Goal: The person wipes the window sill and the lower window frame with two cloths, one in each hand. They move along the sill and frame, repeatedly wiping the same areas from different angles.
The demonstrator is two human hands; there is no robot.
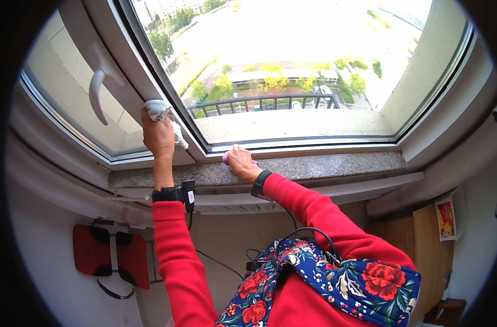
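Observation:
My left hand (pixel 158 135) is closed on a white cloth (pixel 157 109) and presses it against the light window frame (pixel 132 77), between the two panes. Part of the cloth hangs down beside the fingers. Over the granite windowsill (pixel 313 165), my right hand (pixel 241 162) grips a pink-purple cloth (pixel 226 158), mostly hidden by the fingers, close to the lower edge of the large window pane (pixel 293 102). A curved window handle (pixel 96 98) sits on the left sash, up and left of my left hand.
Below the sill runs a white radiator (pixel 240 203). A folded red and black chair (pixel 109 255) is at the lower left. Dark cables (pixel 219 262) hang near my body. A wooden cabinet (pixel 432 261) and a white bin (pixel 448 216) are at the right.

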